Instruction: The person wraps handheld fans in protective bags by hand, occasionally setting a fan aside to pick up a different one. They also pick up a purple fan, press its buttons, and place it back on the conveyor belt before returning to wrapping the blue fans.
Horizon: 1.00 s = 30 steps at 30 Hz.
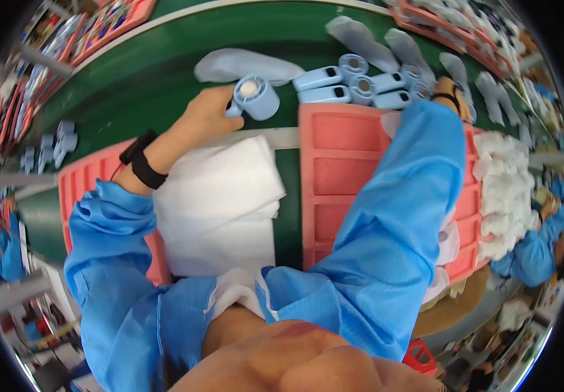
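Note:
My left hand (207, 116) is closed on the handle of a light-blue handheld device with a round, cup-like head (259, 100). Its ringed face with a pale centre points up, just above the green belt. Far to the right reaches my right hand (452, 95), beside several blue devices and clear plastic bags; the sleeve and viewing angle hide most of its fingers, so a hold cannot be made out. More light-blue devices (324, 86) lie in pairs between the hands. Behind the held one rests a frosted plastic bag (246, 66). Below my left wrist is a stack of white sheets or bags (220, 206).
A pink compartment tray (344, 171) sits under my right arm, another pink tray (102, 173) at left. White crumpled pieces (504, 189) line the right side. Several blue parts (59, 145) stand far left on the green belt (157, 52). Co-workers sit at both sides.

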Motion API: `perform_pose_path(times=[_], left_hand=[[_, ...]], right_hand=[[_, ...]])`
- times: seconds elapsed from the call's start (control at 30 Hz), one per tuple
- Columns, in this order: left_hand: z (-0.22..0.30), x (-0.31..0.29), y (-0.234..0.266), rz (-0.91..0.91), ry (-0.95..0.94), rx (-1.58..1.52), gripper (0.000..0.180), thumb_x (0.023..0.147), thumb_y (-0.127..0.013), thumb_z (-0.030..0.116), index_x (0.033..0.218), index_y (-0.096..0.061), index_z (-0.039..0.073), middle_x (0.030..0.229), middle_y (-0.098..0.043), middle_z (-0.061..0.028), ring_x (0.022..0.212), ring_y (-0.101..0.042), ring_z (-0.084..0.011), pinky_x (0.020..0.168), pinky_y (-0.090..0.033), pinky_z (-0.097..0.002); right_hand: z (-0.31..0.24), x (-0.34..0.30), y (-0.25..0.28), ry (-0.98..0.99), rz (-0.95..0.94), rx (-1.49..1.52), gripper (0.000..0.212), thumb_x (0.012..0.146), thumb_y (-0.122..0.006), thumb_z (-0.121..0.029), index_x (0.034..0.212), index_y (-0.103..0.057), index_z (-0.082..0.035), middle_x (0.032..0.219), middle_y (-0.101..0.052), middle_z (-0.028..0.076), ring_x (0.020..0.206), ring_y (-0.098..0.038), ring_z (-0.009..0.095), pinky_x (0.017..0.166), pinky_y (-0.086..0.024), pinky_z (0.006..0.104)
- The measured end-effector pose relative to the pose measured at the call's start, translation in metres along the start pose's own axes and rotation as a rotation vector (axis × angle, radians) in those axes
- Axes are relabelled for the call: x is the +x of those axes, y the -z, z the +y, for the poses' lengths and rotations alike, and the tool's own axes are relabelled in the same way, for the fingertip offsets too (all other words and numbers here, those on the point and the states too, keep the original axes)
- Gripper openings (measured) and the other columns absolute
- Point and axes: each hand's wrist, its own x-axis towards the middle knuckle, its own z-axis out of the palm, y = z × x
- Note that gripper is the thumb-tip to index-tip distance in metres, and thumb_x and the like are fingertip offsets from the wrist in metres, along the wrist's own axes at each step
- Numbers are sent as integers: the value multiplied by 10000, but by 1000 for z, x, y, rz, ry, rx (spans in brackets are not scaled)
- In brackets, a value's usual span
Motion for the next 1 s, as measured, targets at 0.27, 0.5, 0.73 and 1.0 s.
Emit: perform_pose_path(times=[0.27, 0.5, 0.73, 1.0], left_hand=[[-99, -199, 137, 280, 338, 184, 302, 677, -646, 125, 944, -581, 1, 745, -578, -174, 672, -567, -303, 635, -453, -343], [-175, -279, 125, 291, 414, 579, 491, 690, -728, 161, 1119, -563, -13, 928, -595, -187, 877, -584, -332, 737, -470, -374], [16, -33, 53, 337, -353, 294, 492, 768, -674, 96, 1231, -514, 43, 1120, -549, -163, 1032, -545, -345, 877, -459, -371], [60, 162, -111, -187, -95, 163, 657, 643, -750, 340, 1247, -539, 191, 1153, -534, -169, 1062, -533, -375, 891, -445, -430]], right_hand=[[36, -61, 5, 412, -192, -22, 456, 715, -674, -305, 1118, -656, -93, 1191, -606, 173, 1136, -560, 278, 903, -455, 378], [41, -32, -6, 420, -247, -63, 478, 693, -698, -325, 1116, -660, -105, 1193, -607, 165, 1133, -561, 292, 907, -450, 386], [37, 19, -24, 215, -197, -122, 501, 671, -723, -345, 1113, -663, -117, 1195, -608, 157, 1131, -562, 306, 912, -445, 394], [52, 61, -15, 187, -172, -137, 525, 649, -748, -365, 1110, -667, -129, 1197, -610, 149, 1129, -562, 320, 917, -440, 402]])
